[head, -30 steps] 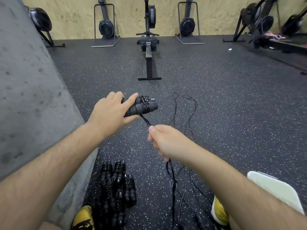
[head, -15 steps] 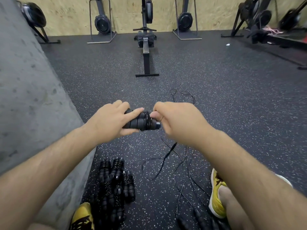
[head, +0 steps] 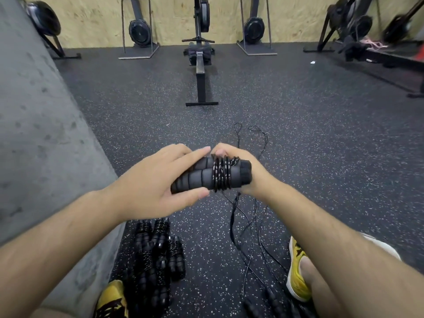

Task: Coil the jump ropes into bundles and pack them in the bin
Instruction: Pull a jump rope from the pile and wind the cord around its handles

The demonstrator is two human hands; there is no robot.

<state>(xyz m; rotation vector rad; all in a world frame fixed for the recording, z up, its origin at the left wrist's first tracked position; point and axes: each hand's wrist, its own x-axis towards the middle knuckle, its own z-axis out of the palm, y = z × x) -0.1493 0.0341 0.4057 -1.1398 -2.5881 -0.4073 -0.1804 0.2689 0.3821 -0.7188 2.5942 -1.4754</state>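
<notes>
The left hand (head: 151,182) has fingers and thumb curled round a pair of foam handles (head: 197,180). The right hand (head: 258,179) curls behind their capped end, thumb by the cord (head: 221,174) wound in tight turns round both. The cord's slack drops between the forearms and trails in loops over the floor (head: 309,125), black rubber flecked white. Coiled bundles (head: 158,253) lie heaped beside a grey concrete wall (head: 41,134) on the left. Yellow shoes (head: 296,274) sit at the bottom edge. Rowers (head: 200,65) stand before the far plywood (head: 91,17).

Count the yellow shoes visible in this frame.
2: left shoe at the bottom edge beside the coiled bundles; right shoe lower right, by loose cords. Both partly hidden.
</notes>
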